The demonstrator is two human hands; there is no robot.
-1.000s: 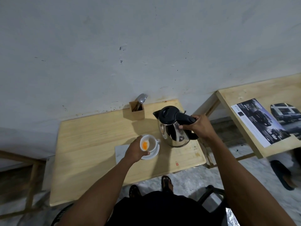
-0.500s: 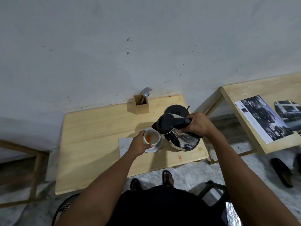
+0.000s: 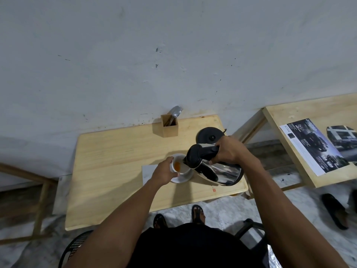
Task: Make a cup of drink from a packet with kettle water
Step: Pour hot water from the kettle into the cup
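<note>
I am seeing a wooden table [image 3: 116, 161] bearing a utensil box [image 3: 170, 128], kettle base [image 3: 209, 135], saucer [image 3: 182, 178] and white sheet [image 3: 148, 171].

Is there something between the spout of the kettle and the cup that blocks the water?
Nothing visible. The kettle tilts with its spout right over the cup; the left hand holds only the cup's outer side.

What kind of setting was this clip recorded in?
Probably a plain indoor room set up as a makeshift drink corner: bare wooden tables against a scuffed white wall, an electric kettle with its base, and a cutlery holder.
</note>
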